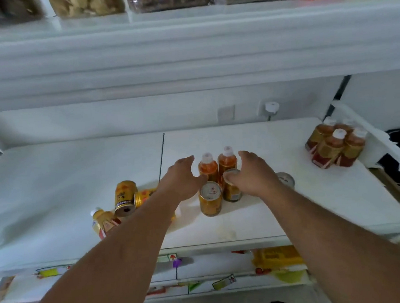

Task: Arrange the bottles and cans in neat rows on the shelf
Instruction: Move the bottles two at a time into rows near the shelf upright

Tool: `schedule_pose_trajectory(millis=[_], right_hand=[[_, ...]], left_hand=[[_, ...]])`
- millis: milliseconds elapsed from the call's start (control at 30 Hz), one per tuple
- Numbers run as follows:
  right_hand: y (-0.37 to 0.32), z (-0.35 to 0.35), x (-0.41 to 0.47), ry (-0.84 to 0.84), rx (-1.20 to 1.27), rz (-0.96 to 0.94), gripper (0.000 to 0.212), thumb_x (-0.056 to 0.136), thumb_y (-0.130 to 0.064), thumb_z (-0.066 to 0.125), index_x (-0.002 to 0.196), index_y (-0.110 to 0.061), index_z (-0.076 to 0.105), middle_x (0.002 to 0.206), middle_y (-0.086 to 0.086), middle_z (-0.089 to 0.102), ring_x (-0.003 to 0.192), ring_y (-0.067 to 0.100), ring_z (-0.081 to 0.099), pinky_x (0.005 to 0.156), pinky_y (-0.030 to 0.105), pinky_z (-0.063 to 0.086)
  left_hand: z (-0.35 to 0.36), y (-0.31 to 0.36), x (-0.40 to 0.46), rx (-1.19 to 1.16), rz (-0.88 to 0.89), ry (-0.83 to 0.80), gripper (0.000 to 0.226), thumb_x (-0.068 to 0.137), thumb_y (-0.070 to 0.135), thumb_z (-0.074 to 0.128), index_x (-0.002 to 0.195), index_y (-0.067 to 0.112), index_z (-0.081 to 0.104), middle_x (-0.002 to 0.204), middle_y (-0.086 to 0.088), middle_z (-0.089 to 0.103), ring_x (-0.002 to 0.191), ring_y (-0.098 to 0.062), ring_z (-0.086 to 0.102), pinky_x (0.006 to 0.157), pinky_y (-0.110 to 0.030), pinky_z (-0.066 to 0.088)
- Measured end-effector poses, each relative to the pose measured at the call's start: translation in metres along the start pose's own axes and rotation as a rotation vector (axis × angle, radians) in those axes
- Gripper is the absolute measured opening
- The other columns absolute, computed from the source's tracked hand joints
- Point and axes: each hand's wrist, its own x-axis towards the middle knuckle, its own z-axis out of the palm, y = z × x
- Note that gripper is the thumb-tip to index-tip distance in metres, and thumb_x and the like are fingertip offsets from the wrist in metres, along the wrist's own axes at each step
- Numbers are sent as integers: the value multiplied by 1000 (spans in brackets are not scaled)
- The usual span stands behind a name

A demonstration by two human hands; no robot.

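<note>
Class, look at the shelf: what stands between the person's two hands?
In the head view, two orange bottles and two upright cans stand between the left hand and right hand.

The shelf [252, 138] is plain white. Two bottles [227, 163] hold orange liquid under white caps. The upright can [210, 199] is golden orange with a silver lid. The tipped can [124, 198] is yellow-gold with dark lettering and a dark band by its end. A bottle on its side [103, 222] is yellow with red on its label. The clustered bottles [336, 145] are reddish brown, gold-labelled, white-capped.
</note>
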Motion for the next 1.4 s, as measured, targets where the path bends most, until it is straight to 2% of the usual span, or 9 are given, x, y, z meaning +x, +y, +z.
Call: schedule_pose_trajectory(millis=[233,333,433,567,767,1033,1133,1267,1400], right_hand=[[0,8,29,-37,61,32,74,82,-49,72,144,-18,43,144,4,52,128,27,51,95,36,43],[0,14,44,-39,65,39,60,71,-54,73,122,-27,55,118,-3,65,105,22,61,88,39,52],[4,24,64,-71,41,45,56,58,-59,68,105,-32,58,96,-9,66,88,18,64,79,40,55],[8,36,85,-116,23,58,51,53,-58,63,97,-30,61,82,-9,67,75,16,66,68,37,55],[4,29,81,-66,89,61,34,65,-47,70,92,-28,62,81,-7,66,75,16,64,65,32,51],[-3,3,70,119,283,-48,52,76,-35,79,122,-24,57,106,-8,64,95,15,61,84,34,49],[-13,-15,61,200,366,-99,42,74,-27,80,110,-27,59,100,-8,66,91,13,63,80,32,51],[-23,-36,41,255,434,-155,29,77,-20,78,91,-31,55,82,-15,61,75,1,59,65,16,43],[-25,-47,22,295,489,-180,23,79,-19,77,84,-31,58,79,-18,62,75,-7,62,60,7,41]], left_hand=[[13,-9,41,-78,10,-59,87,81,45,74,153,28,29,157,3,34,142,-20,35,110,-34,34],[16,-12,54,-108,11,-73,87,77,41,79,151,27,34,153,2,40,137,-19,42,104,-30,36],[20,-14,63,-119,31,-106,87,71,43,83,146,28,43,147,5,48,132,-18,47,107,-38,41],[26,-16,71,-164,114,-137,64,70,33,86,127,29,58,124,9,62,118,-14,56,100,-36,47],[34,-19,75,-191,171,-127,53,69,30,86,116,31,61,108,13,66,102,-11,62,88,-30,51],[14,-9,75,-222,208,8,63,70,31,85,122,26,50,107,10,62,99,-12,61,86,-31,51],[-4,0,72,-248,222,50,63,71,31,86,119,26,45,109,8,61,100,-13,61,85,-33,53],[-23,12,60,-287,257,80,59,73,30,85,118,28,47,111,9,60,103,-13,60,87,-33,52],[-31,22,42,-335,281,102,57,74,26,84,120,26,50,111,10,62,104,-11,60,86,-30,50]])
